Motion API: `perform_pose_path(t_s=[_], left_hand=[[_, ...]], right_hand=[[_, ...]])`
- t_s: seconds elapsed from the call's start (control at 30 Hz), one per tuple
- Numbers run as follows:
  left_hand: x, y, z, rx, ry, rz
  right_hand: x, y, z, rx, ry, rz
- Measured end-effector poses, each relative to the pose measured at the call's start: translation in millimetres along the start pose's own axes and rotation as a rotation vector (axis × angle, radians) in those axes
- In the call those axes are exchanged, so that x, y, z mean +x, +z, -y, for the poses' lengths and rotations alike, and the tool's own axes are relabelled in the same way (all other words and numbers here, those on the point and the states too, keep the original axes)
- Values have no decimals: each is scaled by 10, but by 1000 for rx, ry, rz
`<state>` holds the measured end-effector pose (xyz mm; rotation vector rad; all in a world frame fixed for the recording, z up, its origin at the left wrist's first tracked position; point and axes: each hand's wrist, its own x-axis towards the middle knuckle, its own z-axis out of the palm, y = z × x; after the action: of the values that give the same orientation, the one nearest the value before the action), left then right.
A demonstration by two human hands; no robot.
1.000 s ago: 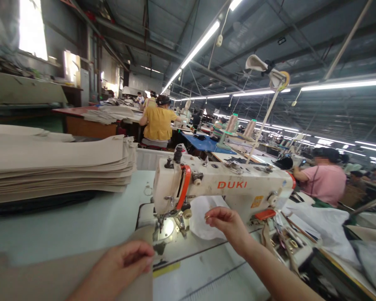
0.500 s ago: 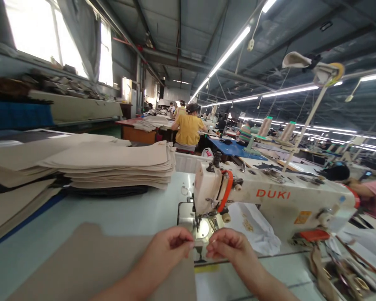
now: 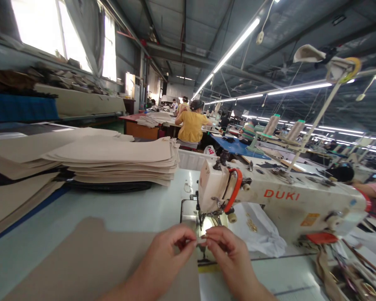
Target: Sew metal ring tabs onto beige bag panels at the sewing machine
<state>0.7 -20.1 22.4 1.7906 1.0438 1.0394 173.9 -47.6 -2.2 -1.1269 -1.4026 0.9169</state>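
Note:
In front of the sewing machine's needle area, my left hand and my right hand are raised with fingertips pinched and nearly meeting. A tiny light-coloured piece shows between the fingertips; it is too small to name. Beneath my left forearm lies a flat taupe panel on the table. Just beyond my hands stands the white sewing machine marked DUKI, its lamp lighting the needle plate. To the right of the needle, a white plastic bag holds small gold-coloured pieces.
A thick stack of beige panels stands at the left on the pale table. At the lower right lie straps and metal rings. Thread cones rise behind the machine. A person in a yellow top sits farther back.
My right hand has come closer to my left, so the fingertips now almost touch. The view has shifted slightly, moving the machine rightward in the picture.

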Motion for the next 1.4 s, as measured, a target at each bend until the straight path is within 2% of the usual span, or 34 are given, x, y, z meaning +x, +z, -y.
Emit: perform_pose_path(t_s=[0.2, 0.43, 0.57, 0.8, 0.9, 1.03, 1.2, 1.4], left_hand=[[-32, -9, 21, 102, 141, -80], [-43, -14, 0, 108, 155, -130], [-58, 14, 30, 103, 126, -105], [-29, 83, 64, 8, -35, 20], [19, 83, 82, -141, -136, 25], [72, 71, 133, -346, -229, 32], [92, 72, 166, -467, -221, 79], [123, 11, 128, -498, -251, 143]], right_hand=[[3, 44, 41, 47, -29, -4], [-8, 103, 56, -66, -135, -25], [-1, 135, -30, -183, -203, -69], [13, 167, -88, -294, -192, -100], [-3, 166, -26, -272, -153, -48], [-6, 144, 14, -95, -53, 3], [79, 137, 7, 145, 95, -24], [170, 115, 104, 278, 315, 99]])
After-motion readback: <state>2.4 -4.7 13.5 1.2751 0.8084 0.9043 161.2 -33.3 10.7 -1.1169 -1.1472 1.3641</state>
